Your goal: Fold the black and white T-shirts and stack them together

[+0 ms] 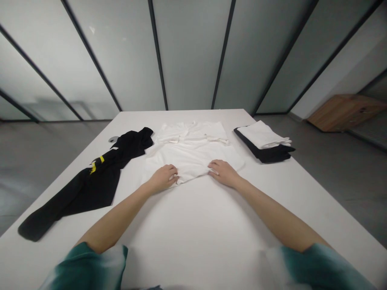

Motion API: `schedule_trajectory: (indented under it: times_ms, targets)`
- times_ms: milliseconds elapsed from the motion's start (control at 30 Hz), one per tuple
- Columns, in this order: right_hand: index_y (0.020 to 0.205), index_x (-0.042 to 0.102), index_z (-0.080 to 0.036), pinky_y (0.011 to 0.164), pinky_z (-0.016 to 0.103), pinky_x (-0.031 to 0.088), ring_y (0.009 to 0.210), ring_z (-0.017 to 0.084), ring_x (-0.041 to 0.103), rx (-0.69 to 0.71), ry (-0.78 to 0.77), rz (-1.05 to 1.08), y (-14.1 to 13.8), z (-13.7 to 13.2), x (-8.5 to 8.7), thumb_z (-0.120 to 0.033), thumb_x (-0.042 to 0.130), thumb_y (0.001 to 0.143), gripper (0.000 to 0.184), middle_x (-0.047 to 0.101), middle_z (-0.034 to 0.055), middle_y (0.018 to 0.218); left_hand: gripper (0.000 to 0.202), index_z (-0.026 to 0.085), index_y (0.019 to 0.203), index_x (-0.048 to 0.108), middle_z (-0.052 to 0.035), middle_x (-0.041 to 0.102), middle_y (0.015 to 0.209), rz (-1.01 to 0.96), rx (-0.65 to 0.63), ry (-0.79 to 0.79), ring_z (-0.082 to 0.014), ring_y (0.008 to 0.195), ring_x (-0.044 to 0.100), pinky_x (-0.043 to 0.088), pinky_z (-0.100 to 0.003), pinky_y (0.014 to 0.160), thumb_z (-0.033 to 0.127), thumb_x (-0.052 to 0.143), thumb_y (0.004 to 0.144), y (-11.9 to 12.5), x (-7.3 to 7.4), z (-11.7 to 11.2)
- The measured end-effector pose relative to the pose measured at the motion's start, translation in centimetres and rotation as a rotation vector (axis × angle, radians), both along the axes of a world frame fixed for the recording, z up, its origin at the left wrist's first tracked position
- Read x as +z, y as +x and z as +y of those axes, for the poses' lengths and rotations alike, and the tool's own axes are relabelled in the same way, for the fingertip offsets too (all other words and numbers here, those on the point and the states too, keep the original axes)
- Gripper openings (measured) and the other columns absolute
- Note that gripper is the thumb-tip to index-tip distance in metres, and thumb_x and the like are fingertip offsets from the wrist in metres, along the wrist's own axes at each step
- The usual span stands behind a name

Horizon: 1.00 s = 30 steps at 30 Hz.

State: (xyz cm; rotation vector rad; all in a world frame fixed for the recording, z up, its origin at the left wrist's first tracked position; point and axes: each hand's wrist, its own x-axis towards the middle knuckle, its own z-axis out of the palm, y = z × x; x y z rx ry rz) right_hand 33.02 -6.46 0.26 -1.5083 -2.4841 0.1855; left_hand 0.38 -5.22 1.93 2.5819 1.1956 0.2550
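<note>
A white shirt (193, 155) lies spread on the white table, wrinkled, with its near edge toward me. My left hand (165, 177) is closed at the left part of that near edge, thumb and fingers pinching the cloth. On the right part of the same edge, my right hand (224, 173) grips the fabric between thumb and bent fingers. Between the two hands the edge runs slightly slanted and bunched. The shirt's far part, with its neckline and sleeves, lies flat beyond a raised fold.
To the left lies a black garment (99, 177) with yellow and white marks, stretched lengthwise. A folded white cloth (261, 135) rests on folded black cloth (272, 155) at the right table edge. Frosted panels (190, 56) stand behind the table (193, 229); a wooden cabinet (341, 112) is far right.
</note>
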Motion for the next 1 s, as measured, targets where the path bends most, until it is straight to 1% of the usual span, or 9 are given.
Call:
schedule_trajectory:
  times_ms: [133,233,333,433,533,600,700,867,1000]
  targets:
    - [0.093,0.068,-0.017,0.081,0.030,0.044,0.092,0.022,0.062,-0.115,-0.174,0.143,0.6,2.7,1.4,-0.036,0.041,0.098,0.034,0.070,0.0091,0.097,0.035,0.019,0.087,0.061,-0.0090,0.068,0.089,-0.154,0.249,-0.134,-0.0242,0.087,0.063,0.048,-0.036,0.082,0.040,0.035,0.096,1.2,0.9,2.0]
    - [0.092,0.066,-0.017,0.071,0.027,0.043,0.082,0.021,0.062,-0.295,-0.304,0.190,0.5,4.2,3.6,-0.036,0.047,0.095,0.028,0.071,0.0069,0.091,0.028,0.018,0.085,0.058,-0.0057,0.067,0.083,-0.251,0.372,-0.239,-0.0221,0.080,0.063,0.048,-0.032,0.075,0.035,0.038,0.094,2.0,2.3,3.6]
    - [0.102,0.065,-0.017,0.073,0.027,0.040,0.089,0.021,0.062,-0.473,-0.117,0.097,-0.2,4.0,5.3,-0.027,0.055,0.090,0.019,0.070,0.0089,0.099,0.016,0.019,0.095,0.058,-0.0058,0.067,0.085,-0.173,0.490,-0.040,-0.0221,0.081,0.063,0.046,-0.032,0.074,0.030,0.048,0.089,2.5,3.4,3.8]
    - [0.100,0.065,-0.018,0.074,0.029,0.040,0.089,0.021,0.062,-0.410,0.034,0.023,-1.6,2.3,5.6,-0.031,0.050,0.093,0.021,0.069,0.0093,0.099,0.021,0.020,0.098,0.059,-0.0081,0.067,0.094,-0.072,0.366,0.134,-0.0231,0.087,0.063,0.046,-0.033,0.078,0.038,0.050,0.091,2.8,3.5,2.6]
    - [0.104,0.065,-0.018,0.079,0.031,0.042,0.095,0.024,0.061,-0.282,-0.012,-0.085,-3.2,0.3,4.7,-0.047,0.051,0.093,0.034,0.067,0.0112,0.107,0.044,0.020,0.109,0.059,-0.0108,0.067,0.108,0.056,0.225,0.069,-0.0272,0.099,0.063,0.048,-0.035,0.081,0.056,0.058,0.084,3.1,2.6,1.2]
    - [0.113,0.064,-0.016,0.086,0.035,0.041,0.106,0.028,0.058,-0.275,-0.023,-0.184,-3.9,-0.7,3.8,-0.047,0.055,0.091,0.039,0.064,0.0144,0.117,0.053,0.019,0.120,0.056,-0.0131,0.064,0.119,0.129,0.226,0.040,-0.0297,0.108,0.061,0.049,-0.037,0.086,0.052,0.063,0.080,3.1,1.8,0.8]
    - [0.119,0.063,-0.015,0.093,0.038,0.040,0.113,0.029,0.055,-0.306,-0.021,-0.267,-4.1,-1.4,3.1,-0.026,0.051,0.091,0.032,0.062,0.0156,0.121,0.048,0.017,0.127,0.054,-0.0133,0.062,0.125,0.171,0.207,-0.005,-0.0281,0.115,0.060,0.047,-0.036,0.095,0.030,0.059,0.082,2.4,1.2,1.1]
    - [0.118,0.066,-0.018,0.091,0.038,0.041,0.112,0.029,0.055,-0.405,-0.014,-0.305,-0.9,-1.6,3.7,-0.010,0.050,0.084,0.039,0.062,0.0143,0.124,0.037,0.018,0.115,0.062,-0.0124,0.064,0.118,0.275,0.132,-0.036,-0.0265,0.112,0.061,0.046,-0.035,0.096,0.019,0.055,0.079,-0.8,2.2,1.1]
    - [0.108,0.071,-0.017,0.087,0.036,0.044,0.107,0.028,0.059,-0.496,0.004,-0.234,3.5,-2.6,3.5,-0.008,0.050,0.078,0.038,0.066,0.0143,0.119,0.034,0.020,0.109,0.064,-0.0104,0.067,0.112,0.349,0.174,-0.094,-0.0258,0.103,0.064,0.049,-0.034,0.088,0.018,0.055,0.076,-3.7,3.1,-0.3]
